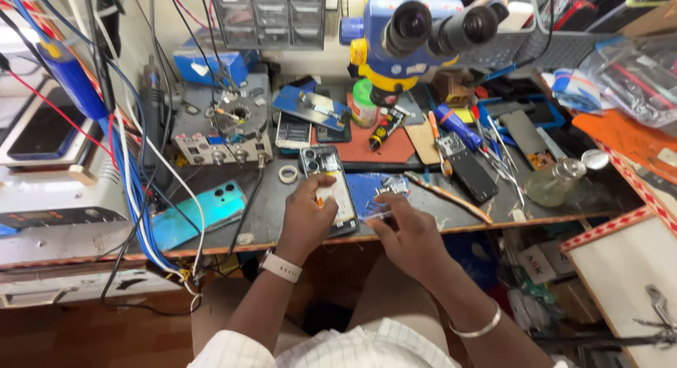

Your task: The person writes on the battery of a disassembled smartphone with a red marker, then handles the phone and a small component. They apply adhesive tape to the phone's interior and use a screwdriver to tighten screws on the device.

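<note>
Opened smartphone (pixel 331 188) lies on counter (pixel 451 216) edge, at 6 o'clock from the microscope (pixel 416 36). Left hand (pixel 305 216) steadies its side, fingers curled. Right hand (pixel 402 230) pinches a small part (pixel 384 198) at the phone's 3 o'clock. Judged: disassembly underway; next move needs precise fingertip control.

Both forearms reach forward and slightly inward, so the two hands sit close together, nearly touching. The left hand (pixel 305 220) lies back-up, its fingers curled downward and thumb pointing forward along the inner side; a white strap circles the left wrist just behind the hand. The right hand (pixel 407 230) is also back-up, angled toward the left one, with fingertips (pixel 386 198) pinched together at the front. A thin silver bangle rings the right forearm, well behind the pinch.
</note>
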`<action>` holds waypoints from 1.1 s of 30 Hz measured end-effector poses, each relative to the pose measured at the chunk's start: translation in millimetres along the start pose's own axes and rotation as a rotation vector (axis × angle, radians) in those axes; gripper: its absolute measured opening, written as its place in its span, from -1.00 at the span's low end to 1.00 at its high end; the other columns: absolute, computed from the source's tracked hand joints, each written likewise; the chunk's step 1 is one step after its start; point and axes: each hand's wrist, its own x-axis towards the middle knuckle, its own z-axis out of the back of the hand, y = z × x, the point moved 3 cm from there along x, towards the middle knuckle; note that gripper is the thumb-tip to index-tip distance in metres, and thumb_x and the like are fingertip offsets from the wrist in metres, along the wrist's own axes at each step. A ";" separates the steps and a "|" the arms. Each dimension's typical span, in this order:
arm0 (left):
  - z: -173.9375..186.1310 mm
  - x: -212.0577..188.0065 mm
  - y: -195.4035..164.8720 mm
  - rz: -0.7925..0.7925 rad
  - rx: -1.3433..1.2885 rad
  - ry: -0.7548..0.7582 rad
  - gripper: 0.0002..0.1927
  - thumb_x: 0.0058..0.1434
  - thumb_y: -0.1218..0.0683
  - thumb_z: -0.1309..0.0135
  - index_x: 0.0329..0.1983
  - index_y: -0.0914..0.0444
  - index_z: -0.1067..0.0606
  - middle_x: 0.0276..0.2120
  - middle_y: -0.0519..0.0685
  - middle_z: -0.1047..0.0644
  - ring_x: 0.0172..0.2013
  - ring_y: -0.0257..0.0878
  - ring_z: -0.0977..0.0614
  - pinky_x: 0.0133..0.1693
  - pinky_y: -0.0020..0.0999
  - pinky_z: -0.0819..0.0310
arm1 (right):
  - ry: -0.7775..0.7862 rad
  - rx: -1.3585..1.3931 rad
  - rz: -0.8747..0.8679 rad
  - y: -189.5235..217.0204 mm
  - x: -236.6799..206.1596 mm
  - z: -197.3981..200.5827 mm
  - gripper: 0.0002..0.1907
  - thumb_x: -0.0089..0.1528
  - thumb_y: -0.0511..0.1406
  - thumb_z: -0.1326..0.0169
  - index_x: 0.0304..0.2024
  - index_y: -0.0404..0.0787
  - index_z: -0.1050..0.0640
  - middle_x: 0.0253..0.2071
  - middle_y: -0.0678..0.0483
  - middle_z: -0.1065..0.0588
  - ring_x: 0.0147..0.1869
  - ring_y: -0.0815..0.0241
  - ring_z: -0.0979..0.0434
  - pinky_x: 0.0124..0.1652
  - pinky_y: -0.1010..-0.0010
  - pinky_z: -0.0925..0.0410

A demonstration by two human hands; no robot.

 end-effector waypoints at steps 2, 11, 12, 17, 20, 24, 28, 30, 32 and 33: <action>-0.4 0.0 -2.7 -0.007 -0.001 0.004 -0.66 0.12 0.21 -0.07 -0.01 0.31 -0.53 -0.15 0.09 -0.65 -0.21 -0.15 -0.71 -0.13 -0.32 -0.57 | -0.038 0.037 0.136 4.4 -3.1 2.9 -0.47 0.15 -0.32 -0.32 0.11 -0.25 -0.41 -0.12 -0.07 -0.60 -0.12 0.11 -0.68 -0.18 0.36 -0.51; 1.0 0.5 -7.1 0.001 0.039 0.000 -0.66 0.12 0.21 -0.09 -0.01 0.33 -0.54 -0.15 0.06 -0.66 -0.23 -0.18 -0.68 -0.14 -0.32 -0.54 | -0.077 0.575 -0.130 -38.9 23.6 -5.4 -0.54 0.26 -0.53 -0.10 0.17 -0.26 -0.31 -0.04 -0.07 -0.58 -0.04 0.26 -0.56 -0.07 0.43 -0.44; 0.8 -0.6 -6.0 0.031 0.033 0.010 -0.66 0.12 0.21 -0.09 -0.01 0.33 -0.54 -0.15 0.05 -0.66 -0.25 -0.18 -0.67 -0.15 -0.32 -0.54 | -0.100 0.632 -0.089 -43.7 26.1 -6.7 -0.55 0.27 -0.55 -0.08 0.18 -0.27 -0.30 -0.01 -0.08 -0.56 0.06 0.27 -0.56 0.04 0.45 -0.44; -0.2 1.8 -3.3 0.005 -0.008 0.017 -0.68 0.13 0.23 -0.08 -0.02 0.35 -0.53 -0.15 0.06 -0.65 -0.20 -0.22 -0.70 -0.12 -0.33 -0.57 | -0.098 0.610 -0.250 -60.5 29.0 -16.1 -0.56 0.26 -0.52 -0.08 0.16 -0.30 -0.29 0.00 -0.08 -0.56 0.04 0.26 -0.58 0.02 0.45 -0.47; -2.3 2.8 0.5 0.046 -0.036 0.027 -0.68 0.13 0.24 -0.08 -0.02 0.34 -0.53 -0.17 0.07 -0.66 -0.21 -0.23 -0.71 -0.13 -0.34 -0.59 | -0.128 0.612 -0.220 -59.8 29.5 -17.1 -0.56 0.27 -0.52 -0.08 0.16 -0.30 -0.27 0.01 -0.10 -0.56 0.06 0.25 -0.58 0.03 0.45 -0.47; -3.1 2.8 2.2 0.062 -0.043 0.030 -0.68 0.13 0.24 -0.07 -0.02 0.34 -0.53 -0.18 0.07 -0.66 -0.22 -0.24 -0.72 -0.14 -0.35 -0.60 | -0.167 0.751 -0.221 -59.0 31.7 -15.3 -0.57 0.28 -0.51 -0.04 0.16 -0.28 -0.24 0.02 -0.11 -0.55 0.08 0.24 -0.58 0.05 0.43 -0.49; -1.4 2.5 -0.6 0.047 -0.023 0.027 -0.68 0.12 0.25 -0.07 -0.02 0.35 -0.52 -0.18 0.07 -0.66 -0.23 -0.24 -0.71 -0.16 -0.35 -0.59 | -0.147 0.754 -0.214 -59.2 31.2 -14.6 -0.56 0.28 -0.51 -0.06 0.16 -0.30 -0.26 0.01 -0.12 -0.54 0.06 0.22 -0.56 0.03 0.41 -0.49; -1.1 2.0 -1.6 0.081 -0.037 0.030 -0.68 0.13 0.24 -0.07 -0.01 0.34 -0.52 -0.19 0.07 -0.66 -0.25 -0.23 -0.71 -0.17 -0.34 -0.59 | -0.118 0.707 -0.190 -57.9 30.4 -15.6 -0.55 0.27 -0.52 -0.08 0.17 -0.31 -0.27 0.01 -0.13 -0.54 0.06 0.22 -0.54 0.03 0.43 -0.47; -1.4 1.2 -3.8 0.079 -0.041 0.033 -0.68 0.14 0.24 -0.07 -0.01 0.34 -0.52 -0.18 0.07 -0.66 -0.25 -0.24 -0.70 -0.18 -0.34 -0.59 | -0.107 0.650 -0.204 -57.0 29.9 -17.0 -0.56 0.28 -0.51 -0.09 0.16 -0.32 -0.28 0.03 -0.13 -0.54 0.05 0.22 -0.54 0.02 0.43 -0.47; -0.9 1.1 -5.4 0.057 -0.039 0.029 -0.68 0.14 0.24 -0.07 -0.01 0.35 -0.52 -0.18 0.07 -0.65 -0.24 -0.25 -0.70 -0.17 -0.35 -0.59 | -0.101 0.622 -0.209 -56.3 30.3 -17.6 -0.57 0.28 -0.51 -0.10 0.16 -0.33 -0.28 0.03 -0.13 -0.54 0.05 0.22 -0.54 0.01 0.43 -0.46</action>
